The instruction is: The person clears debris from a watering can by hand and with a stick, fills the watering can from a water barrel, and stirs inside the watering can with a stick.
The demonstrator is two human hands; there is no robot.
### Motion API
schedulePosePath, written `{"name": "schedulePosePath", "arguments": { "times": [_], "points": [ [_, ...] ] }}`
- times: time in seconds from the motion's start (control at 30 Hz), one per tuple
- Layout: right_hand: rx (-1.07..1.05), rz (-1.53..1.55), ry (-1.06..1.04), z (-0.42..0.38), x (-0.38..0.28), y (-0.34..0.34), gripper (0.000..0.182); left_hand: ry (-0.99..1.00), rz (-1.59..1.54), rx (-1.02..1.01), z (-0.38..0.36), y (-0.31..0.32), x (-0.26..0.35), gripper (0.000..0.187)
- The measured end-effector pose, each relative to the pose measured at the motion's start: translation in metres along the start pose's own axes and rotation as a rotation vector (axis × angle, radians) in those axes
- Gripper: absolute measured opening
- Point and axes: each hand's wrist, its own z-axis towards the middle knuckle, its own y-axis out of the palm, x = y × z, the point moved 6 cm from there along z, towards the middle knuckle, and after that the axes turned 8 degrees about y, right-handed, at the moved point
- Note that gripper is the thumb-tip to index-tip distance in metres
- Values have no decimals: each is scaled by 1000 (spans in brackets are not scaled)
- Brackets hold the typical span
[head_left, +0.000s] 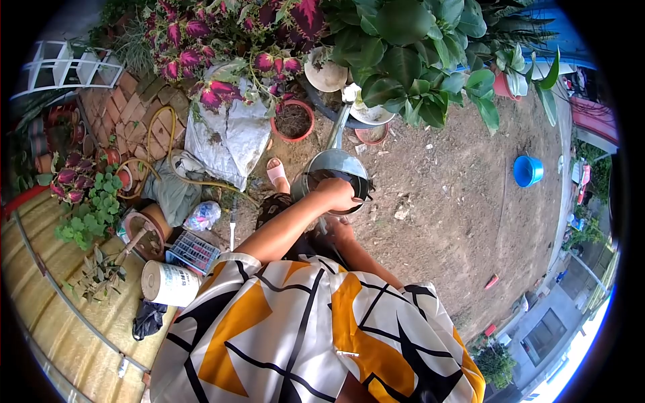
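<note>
In the head view, nearest to us is the white, black and mustard patterned shirt (299, 329). Beyond it, the left hand (334, 195) reaches over the round grey metal pan (327, 161), fingers bent and close together at some dark material (344, 180); we cannot tell whether they pinch it. The right hand (334, 228) is by the pan's near side, largely hidden, so its grip cannot be told; we judge that it may be steadying the pan. The pan is in front of the body, perhaps so that its contents are within easy reach, and its long grey handle (337, 134) points away, leaving the near rim free for the arms.

To the left, the white plastic bucket (161, 283) is beside the blue plastic basket (193, 251), seemingly grouped out of the way. Farther on, we see the white woven sack (228, 144) next to the round terracotta pot (274, 122), and the bright blue bucket (528, 172) stands well apart on the soil.

The white bucket carries dark print, too small for us to read; we can make out no brand elsewhere.
</note>
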Motion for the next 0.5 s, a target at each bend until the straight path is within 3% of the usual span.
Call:
{"name": "schedulePosePath", "arguments": {
  "times": [0.23, 0.4, 0.5],
  "points": [
    [-38, 39, 74, 8, 16, -2, 24, 20, -4, 59, 1, 2, 2, 46],
    [-41, 162, 192, -1, 13, -1, 22, -27, -55, -35, -1, 3, 1, 38],
    [-2, -108, 16, -3, 8, -5, 22, -36, -62, -39, -2, 2, 1, 38]
  ]
}}
